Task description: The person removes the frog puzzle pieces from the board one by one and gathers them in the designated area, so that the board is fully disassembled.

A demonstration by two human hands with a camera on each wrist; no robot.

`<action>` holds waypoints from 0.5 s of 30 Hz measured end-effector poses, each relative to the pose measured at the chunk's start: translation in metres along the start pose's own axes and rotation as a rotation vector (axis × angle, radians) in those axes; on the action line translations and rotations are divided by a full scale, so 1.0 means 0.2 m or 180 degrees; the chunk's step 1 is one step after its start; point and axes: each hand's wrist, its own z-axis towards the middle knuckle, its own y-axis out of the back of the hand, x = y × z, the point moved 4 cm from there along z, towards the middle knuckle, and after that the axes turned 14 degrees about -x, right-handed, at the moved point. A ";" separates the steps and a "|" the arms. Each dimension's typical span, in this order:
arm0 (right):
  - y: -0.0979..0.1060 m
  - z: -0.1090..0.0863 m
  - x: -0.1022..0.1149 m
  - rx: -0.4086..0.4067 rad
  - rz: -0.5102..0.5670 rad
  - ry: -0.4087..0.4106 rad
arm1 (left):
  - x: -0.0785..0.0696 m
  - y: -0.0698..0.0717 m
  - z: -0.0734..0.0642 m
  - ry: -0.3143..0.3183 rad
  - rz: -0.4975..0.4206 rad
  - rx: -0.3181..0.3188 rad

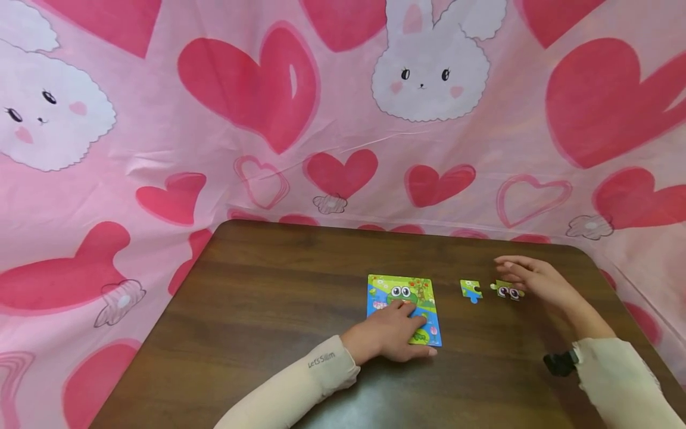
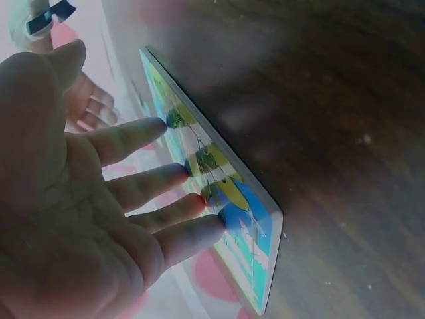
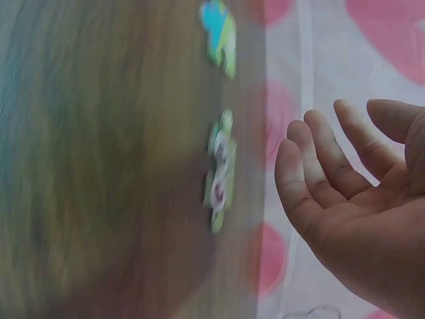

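The left hand (image 1: 393,333) lay on the frog puzzle (image 1: 426,304), its fingers a bit apart and its tips touching the picture. It pinched nothing, and how hard it pushed I could not tell. The puzzle sat flat on the brown desk (image 1: 257,333), well in from the far edge and well away from the left edge. The right hand (image 1: 541,283) was up near the far right corner, with loosely bent fingers and nothing in them. Just beside it lay the piece with eyes (image 1: 508,291), and next, toward the puzzle, the blue and green piece (image 1: 471,289). Both were loose, so a quick bump from the right hand could have knocked them toward the far edge. They looked thin and flat, so fingers might have slid over them and not picked them up. If the left hand pushed sideways, the puzzle could have slid on the desk, or its parts might have come loose.
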 end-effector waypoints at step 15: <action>-0.24 0.03 0.19 0.0199 0.0130 -0.0019 | -0.07 0.01 -0.05 0.0118 0.0342 -0.0107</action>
